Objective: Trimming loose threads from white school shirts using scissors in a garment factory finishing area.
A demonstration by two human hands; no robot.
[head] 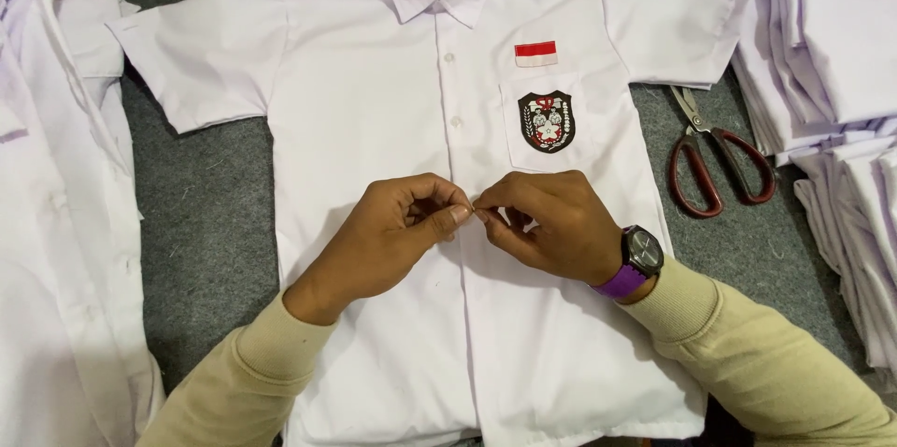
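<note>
Grey felt (201, 223), hands (392, 232) pinching shirt placket (458, 120) (button hidden)

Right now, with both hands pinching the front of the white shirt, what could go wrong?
1. The left hand and right hand hide the button, so the white shirt may close misaligned.
2. Pulling may wrinkle the flat-lying front.
3. The red-handled scissors lie beside the shirt; a sleeve could catch them.

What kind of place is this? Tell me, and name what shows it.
Probably a garment workshop: a white shirt laid flat on grey felt, stacks of folded shirts, and red-handled scissors.
</note>
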